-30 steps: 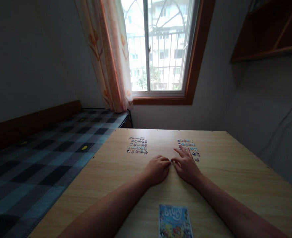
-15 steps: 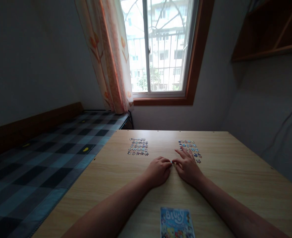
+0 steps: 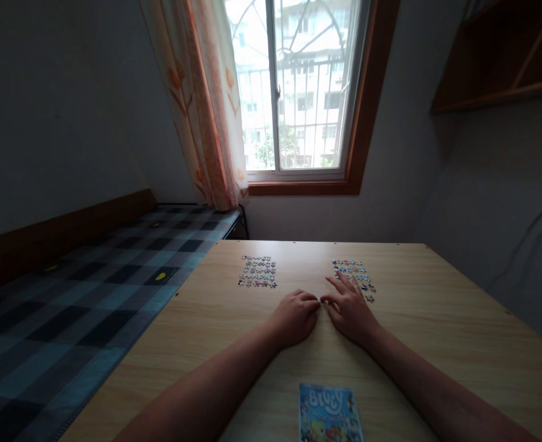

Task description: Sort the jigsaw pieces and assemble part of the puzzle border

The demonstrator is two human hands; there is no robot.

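Observation:
My left hand (image 3: 297, 317) rests on the table with its fingers curled and closed. Its fingertips meet those of my right hand (image 3: 350, 310) at a tiny puzzle piece (image 3: 320, 301), mostly hidden between them. The thumb and index finger of my right hand pinch at this piece, while the other fingers stretch out. Just beyond my right hand lie rows of loose puzzle pieces (image 3: 354, 271), some covered by the fingers. Another block of puzzle pieces (image 3: 259, 271) is laid out in rows to the far left of my hands.
A blue picture box or card marked "Bluey" (image 3: 329, 412) lies on the wooden table (image 3: 234, 331) near me. Left of the table is a bed with a checked cover (image 3: 91, 301). A window (image 3: 307, 92) and curtain (image 3: 206, 123) are behind; a wall shelf (image 3: 505, 67) hangs right.
The view has shifted very slightly. Both hands stay in the same place, fingertips together at the small puzzle piece.

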